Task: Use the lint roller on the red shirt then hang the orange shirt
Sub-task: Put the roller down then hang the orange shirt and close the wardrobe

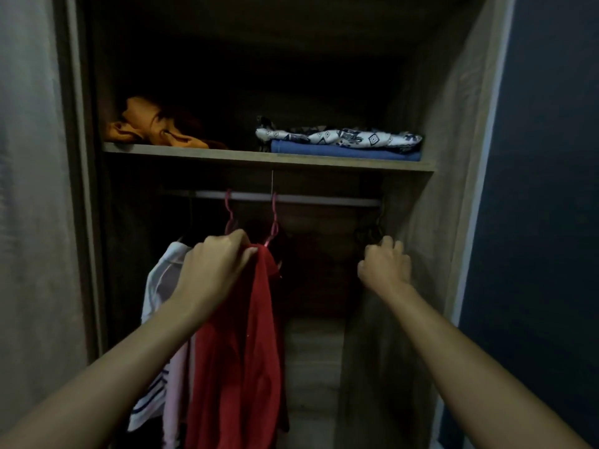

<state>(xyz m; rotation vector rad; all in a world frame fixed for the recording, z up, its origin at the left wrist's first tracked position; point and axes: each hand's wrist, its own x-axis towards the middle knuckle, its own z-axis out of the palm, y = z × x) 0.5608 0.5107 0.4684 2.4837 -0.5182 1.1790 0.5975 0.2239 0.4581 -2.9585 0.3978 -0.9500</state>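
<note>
The left grip [216, 258] is clamped on the top edge of the red shirt [240, 361], pinched at the shoulder just beneath a pink hanger [271, 229]. The shirt hangs straight down from that pinch, in the lower part of an open wardrobe [460, 131]. To its left, touching it, a white garment with dark stripes [155, 319] and a pale pink one [176, 400] hang side by side. Above them, a second pink hanger [229, 212] is hooked on the rail [324, 200], which runs under the shelf [259, 158]. On the left end of that shelf the orange shirt [146, 124] lies crumpled. On the right end, well apart from it, a patterned white cloth [337, 137] is folded on top of a blue one [343, 152]. The right grip [385, 265] is curled closed at the right end of the rail, at a dark hanger [368, 233] hardly made out in the shadow; whether the hanger is actually held cannot be told. A dark blue wall [547, 157] is seen at the far right.
</note>
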